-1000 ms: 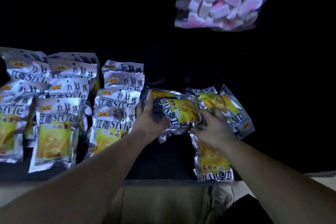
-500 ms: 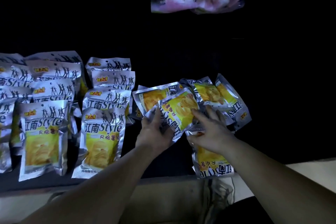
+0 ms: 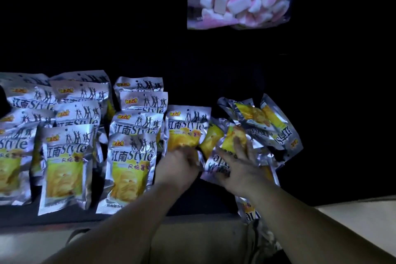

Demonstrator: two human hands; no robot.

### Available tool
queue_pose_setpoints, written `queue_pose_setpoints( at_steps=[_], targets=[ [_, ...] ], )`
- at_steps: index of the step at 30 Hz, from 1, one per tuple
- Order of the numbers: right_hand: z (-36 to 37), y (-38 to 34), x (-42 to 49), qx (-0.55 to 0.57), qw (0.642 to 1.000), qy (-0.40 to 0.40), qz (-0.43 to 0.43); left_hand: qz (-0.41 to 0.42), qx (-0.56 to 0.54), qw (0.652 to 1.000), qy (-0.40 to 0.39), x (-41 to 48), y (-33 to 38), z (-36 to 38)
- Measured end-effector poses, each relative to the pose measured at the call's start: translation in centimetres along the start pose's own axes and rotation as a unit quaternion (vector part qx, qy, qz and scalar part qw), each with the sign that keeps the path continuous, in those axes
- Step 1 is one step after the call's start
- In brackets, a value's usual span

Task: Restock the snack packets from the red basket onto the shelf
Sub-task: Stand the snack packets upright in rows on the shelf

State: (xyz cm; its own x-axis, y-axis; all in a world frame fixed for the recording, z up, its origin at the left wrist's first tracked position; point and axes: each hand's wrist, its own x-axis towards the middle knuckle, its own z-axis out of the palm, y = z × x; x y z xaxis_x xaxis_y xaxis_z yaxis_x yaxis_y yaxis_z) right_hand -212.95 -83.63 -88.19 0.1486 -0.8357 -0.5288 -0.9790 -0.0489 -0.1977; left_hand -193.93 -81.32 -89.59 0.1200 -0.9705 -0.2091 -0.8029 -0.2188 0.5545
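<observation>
Snack packet stands upright at 12 o'clock from your left hand, which grips its btm edge; blur softens the fingers. Your right hand lies w/ fingers spread, pressing on the loose pile that fans out toward 1 o'clock. At its 6 o'clock, a low packet is half hidden by your forearm. Shelf rear is too dark to read; rows of packets at 9 o'clock are cut off by the frame edge.

Bare dark shelf lies open behind the loose packets; packet rows crowd its left.
</observation>
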Motion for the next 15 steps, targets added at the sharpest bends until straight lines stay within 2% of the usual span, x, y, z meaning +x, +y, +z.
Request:
queue_pose_setpoints(
  at_steps=[2, 7, 12, 15],
  targets=[
    [0.2, 0.5, 0.8, -0.026, 0.999, 0.02, 0.01, 0.02, 0.019, 0.999, 0.032, 1.7, -1.2, -1.1],
    [0.3, 3.2, 2.6, -0.07, 0.994, 0.075, 0.024, -0.017, 0.052, 0.99, -0.127, 3.5, -2.2, 1.0],
    [-1.0, 3.2, 1.3, -0.156, 0.98, 0.127, -0.004, -0.002, 0.116, 0.987, -0.11, 1.0, -0.7, 4.0],
    [-2.1, 1.1, -0.4, -0.16, 0.975, 0.134, -0.078, 0.001, 0.097, 0.989, -0.113, -0.1, 0.4, 5.0]
  ],
)
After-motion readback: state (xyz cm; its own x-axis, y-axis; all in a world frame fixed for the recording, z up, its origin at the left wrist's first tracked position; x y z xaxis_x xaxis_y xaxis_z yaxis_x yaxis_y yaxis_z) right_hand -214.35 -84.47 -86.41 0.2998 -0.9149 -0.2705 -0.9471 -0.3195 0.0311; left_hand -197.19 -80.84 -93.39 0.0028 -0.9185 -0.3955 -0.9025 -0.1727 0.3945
